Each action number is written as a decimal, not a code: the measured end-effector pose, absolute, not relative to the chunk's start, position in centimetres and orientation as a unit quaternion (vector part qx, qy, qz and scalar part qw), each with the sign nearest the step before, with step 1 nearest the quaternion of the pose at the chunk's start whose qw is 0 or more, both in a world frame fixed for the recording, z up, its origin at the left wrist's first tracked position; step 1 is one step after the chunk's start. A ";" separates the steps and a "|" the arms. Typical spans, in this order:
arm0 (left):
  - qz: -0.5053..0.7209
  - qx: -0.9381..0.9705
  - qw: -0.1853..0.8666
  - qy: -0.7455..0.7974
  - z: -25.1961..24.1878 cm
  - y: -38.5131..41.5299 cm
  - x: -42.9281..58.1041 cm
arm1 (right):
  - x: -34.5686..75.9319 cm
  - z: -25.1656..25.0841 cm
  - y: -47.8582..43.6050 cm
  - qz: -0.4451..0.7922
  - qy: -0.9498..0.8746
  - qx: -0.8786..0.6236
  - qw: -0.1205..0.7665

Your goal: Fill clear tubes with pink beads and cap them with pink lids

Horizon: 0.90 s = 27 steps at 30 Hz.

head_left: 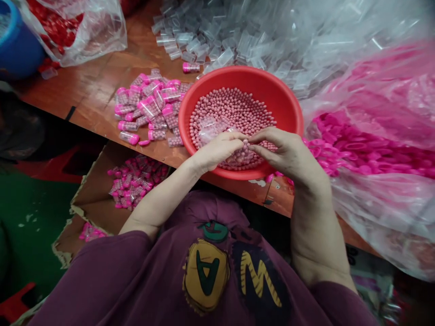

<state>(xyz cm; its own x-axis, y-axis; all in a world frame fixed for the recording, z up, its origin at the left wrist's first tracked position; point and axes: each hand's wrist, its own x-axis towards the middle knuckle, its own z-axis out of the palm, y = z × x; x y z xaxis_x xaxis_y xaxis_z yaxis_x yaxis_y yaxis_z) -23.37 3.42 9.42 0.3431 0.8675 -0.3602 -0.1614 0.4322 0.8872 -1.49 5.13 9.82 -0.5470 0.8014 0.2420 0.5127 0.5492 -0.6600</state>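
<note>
Over a red plastic bowl (288, 104) filled with small pink beads (234, 102), both of my hands come together. My left hand (220, 147) is closed, fingers and thumb round a small clear vial (245, 146) with pink beads in it. The fingers and thumb of my right hand (287, 151) are pinched at the vial's right end; whatever is between them is too small to make out. Several clear empty vials (208, 128) lie on the beads beside my left hand.
Filled vials with pink caps (149, 106) are piled left of the bowl, more in a cardboard box (97, 181) below. Empty clear tubes (210, 40) heap behind. Loose pink caps (356, 149) spill from a bag at right. A blue bucket (18, 43) and red pieces (56, 27) stand far left.
</note>
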 end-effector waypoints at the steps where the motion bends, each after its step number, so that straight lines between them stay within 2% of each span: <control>1: 0.355 0.395 0.719 0.448 9.3 3.4 -23.3 | -1.6 9.7 5.0 0.257 -0.839 -0.396 0.269; 4: 0.346 0.367 0.732 0.458 9.5 3.5 -23.3 | -1.9 9.3 4.8 0.231 -0.832 -0.410 0.294; 7: 0.352 0.306 0.758 0.456 10.0 3.8 -23.5 | -1.9 8.8 4.7 0.218 -0.787 -0.443 0.370; 12: 0.372 0.231 0.823 0.362 9.9 3.7 -23.9 | -0.8 7.7 4.1 0.145 -0.752 -0.475 0.434; 18: 0.414 0.216 0.799 0.379 9.2 2.9 -22.6 | 3.3 4.7 2.9 0.126 -0.603 -0.563 0.551; 27: 0.374 0.213 0.822 0.372 9.1 3.3 -22.4 | 5.7 3.1 2.0 0.140 -0.525 -0.589 0.598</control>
<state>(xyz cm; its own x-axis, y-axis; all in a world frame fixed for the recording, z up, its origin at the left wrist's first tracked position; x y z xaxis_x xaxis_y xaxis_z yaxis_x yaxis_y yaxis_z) -22.41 3.30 9.14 0.4431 0.7743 -0.4519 -0.4567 0.6287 0.6294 5.75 2.02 3.09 0.4102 0.7860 0.4624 0.4505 0.2662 -0.8522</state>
